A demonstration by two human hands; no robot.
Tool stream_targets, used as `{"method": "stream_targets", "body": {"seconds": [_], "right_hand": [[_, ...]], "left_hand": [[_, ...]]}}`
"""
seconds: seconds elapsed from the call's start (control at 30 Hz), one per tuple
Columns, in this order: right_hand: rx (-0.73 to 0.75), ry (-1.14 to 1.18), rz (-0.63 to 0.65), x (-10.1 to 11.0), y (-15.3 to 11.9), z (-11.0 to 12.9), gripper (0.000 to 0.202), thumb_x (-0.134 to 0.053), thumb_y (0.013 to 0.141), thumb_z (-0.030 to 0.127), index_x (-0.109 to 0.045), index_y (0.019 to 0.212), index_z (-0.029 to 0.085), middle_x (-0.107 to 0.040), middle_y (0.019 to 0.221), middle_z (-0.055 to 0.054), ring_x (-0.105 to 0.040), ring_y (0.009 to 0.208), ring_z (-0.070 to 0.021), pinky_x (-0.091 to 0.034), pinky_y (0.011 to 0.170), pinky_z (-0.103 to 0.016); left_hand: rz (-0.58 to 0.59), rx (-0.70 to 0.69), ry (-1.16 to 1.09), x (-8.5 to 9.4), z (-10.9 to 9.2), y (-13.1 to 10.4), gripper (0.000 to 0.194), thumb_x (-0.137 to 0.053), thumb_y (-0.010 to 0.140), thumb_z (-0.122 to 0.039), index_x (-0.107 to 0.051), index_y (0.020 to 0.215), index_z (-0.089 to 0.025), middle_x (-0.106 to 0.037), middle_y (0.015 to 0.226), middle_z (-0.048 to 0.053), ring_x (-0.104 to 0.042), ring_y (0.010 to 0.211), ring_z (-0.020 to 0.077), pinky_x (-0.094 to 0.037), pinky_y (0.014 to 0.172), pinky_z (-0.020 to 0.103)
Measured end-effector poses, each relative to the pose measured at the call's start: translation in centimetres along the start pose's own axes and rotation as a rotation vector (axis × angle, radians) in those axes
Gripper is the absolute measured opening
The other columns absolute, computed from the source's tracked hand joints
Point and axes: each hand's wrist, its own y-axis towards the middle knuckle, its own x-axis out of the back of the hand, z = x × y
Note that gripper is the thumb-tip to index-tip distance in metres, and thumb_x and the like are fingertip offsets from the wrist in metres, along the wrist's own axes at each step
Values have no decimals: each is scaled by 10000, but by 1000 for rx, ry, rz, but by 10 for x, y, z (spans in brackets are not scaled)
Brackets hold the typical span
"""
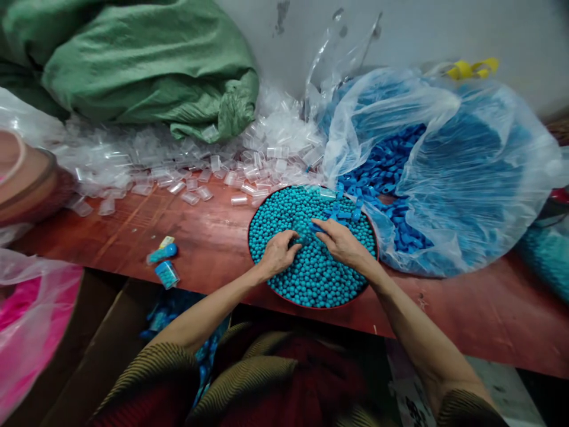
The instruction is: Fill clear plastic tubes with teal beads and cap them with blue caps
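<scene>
A round red-rimmed tray [311, 306] full of small turquoise beads [320, 279] lies in front of me. Over the beads, the fingers of my left hand [280, 253] curl around what looks like a clear plastic tube [302, 228] with turquoise beads in it, its outline blurred. My right hand [341, 242], just to the right, pinches a blue plastic cap [315, 226] close to that tube. Several loose blue caps [342, 214] and another clear tube [326, 193] rest on the beads at the tray's far side.
Many empty clear tubes [262, 160] are heaped along the back, below a green sack [151, 65]. A translucent bag [480, 172] of blue caps [400, 160] lies open at right. Bead-filled capped tubes [167, 274] sit near the wooden table's [208, 237] front edge. A tub [26, 178] stands left.
</scene>
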Motion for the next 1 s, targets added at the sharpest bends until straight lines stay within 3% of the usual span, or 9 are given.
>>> {"method": "stream_targets", "body": {"seconds": [0.23, 0.4, 0.5, 0.67, 0.8, 1.0], "right_hand": [[-73, -61, 103, -5, -16, -2, 357, -425, 893, 276, -611, 1188, 203, -616, 839, -72, -580, 760, -196, -460, 720, -312], [-112, 214, -49, 3, -13, 4, 323, -413, 885, 270, -609, 1135, 211, -653, 875, -63, -600, 798, -195, -472, 744, -327], [-188, 433, -136, -5, -4, 19, 236, -452, 877, 334, -619, 1002, 225, -633, 754, -10, -574, 659, -157, -464, 639, -282], [-258, 552, -235, -19, -1, 35, 166, -516, 835, 365, -612, 801, 234, -597, 671, 19, -517, 584, -136, -428, 577, -258], [-324, 555, -262, -14, -7, 42, 165, -519, 830, 352, -639, 787, 247, -594, 635, 18, -522, 567, -143, -430, 574, -266], [-225, 522, -166, -1, -16, 39, 206, -491, 848, 334, -680, 883, 260, -609, 619, 14, -547, 554, -147, -439, 569, -268]], "left_hand": [[-2, 55, -91, 8, 1, 1, 123, -525, 810, -225, -562, 914, -172, -627, 875, 33, -582, 833, 176, -471, 799, 319], [-9, 61, -159, 16, -6, 6, 108, -482, 829, -234, -518, 916, -181, -584, 820, 4, -545, 750, 147, -461, 748, 297], [8, 51, -297, 18, -12, 7, 113, -468, 832, -223, -495, 934, -182, -574, 840, 7, -541, 740, 132, -478, 703, 271], [130, 213, -631, 16, -19, 2, 413, -483, 819, -246, -403, 1220, -189, -560, 859, 11, -519, 534, 84, -438, 417, 191], [136, 298, -693, 14, -29, -1, 614, -561, 774, -234, -354, 1351, -199, -591, 899, 27, -468, 444, 45, -419, 372, 178], [93, 280, -771, 16, -46, -3, 444, -537, 777, -228, -491, 1217, -192, -533, 750, -23, -442, 455, 42, -374, 367, 154]]}}
